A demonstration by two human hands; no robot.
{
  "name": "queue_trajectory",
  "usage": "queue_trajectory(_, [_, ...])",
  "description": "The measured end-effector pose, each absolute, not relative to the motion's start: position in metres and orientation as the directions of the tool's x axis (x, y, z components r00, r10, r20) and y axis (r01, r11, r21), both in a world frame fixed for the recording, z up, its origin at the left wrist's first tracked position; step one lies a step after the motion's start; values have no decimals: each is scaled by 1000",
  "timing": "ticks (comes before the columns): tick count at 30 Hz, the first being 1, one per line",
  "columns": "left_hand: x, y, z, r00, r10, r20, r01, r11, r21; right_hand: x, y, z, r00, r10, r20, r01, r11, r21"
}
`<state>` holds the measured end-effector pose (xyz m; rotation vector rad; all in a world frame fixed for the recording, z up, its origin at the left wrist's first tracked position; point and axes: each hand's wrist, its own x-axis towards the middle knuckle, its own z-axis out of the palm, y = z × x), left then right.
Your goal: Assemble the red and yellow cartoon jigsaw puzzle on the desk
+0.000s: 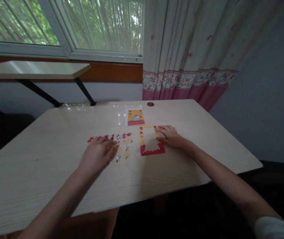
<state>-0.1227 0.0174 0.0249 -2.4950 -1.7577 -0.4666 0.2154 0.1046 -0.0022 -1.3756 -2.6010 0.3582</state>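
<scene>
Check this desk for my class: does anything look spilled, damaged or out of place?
Nothing stands out. The loose jigsaw pieces lie in rough rows, the jigsaw frame lies flat under the right hand, and the picture card lies beyond it. The left hand partly covers some pieces, so those can't be checked.

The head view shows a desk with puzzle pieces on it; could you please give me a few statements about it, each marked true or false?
1. The right hand is at the right-hand border of the puzzle frame. True.
2. The picture card lies beyond the puzzle frame, farther from the person. True.
3. The left hand is on the picture card. False: it is over the loose pieces.
4. The opening of the puzzle frame is filled with pieces. False: the desk shows through it.
5. The loose pieces lie to the left of the puzzle frame. True.
</scene>
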Motion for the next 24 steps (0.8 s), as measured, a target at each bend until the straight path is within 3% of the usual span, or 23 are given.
queue_trajectory(5, [-66,11,24,504,832,232,836,-538,109,226,92,0,-629,772,92,721,624,-303])
queue_trajectory(11, [-40,28,27,511,833,213,837,-538,98,232,85,-1,-628,764,149,710,641,-292])
queue_trajectory(19, [-30,53,12,562,822,91,825,-565,17,227,99,-8,-625,763,166,753,645,-129])
queue_trajectory(24, [-34,56,6,571,820,47,819,-573,32,223,96,-8,-611,775,161,768,630,-115])
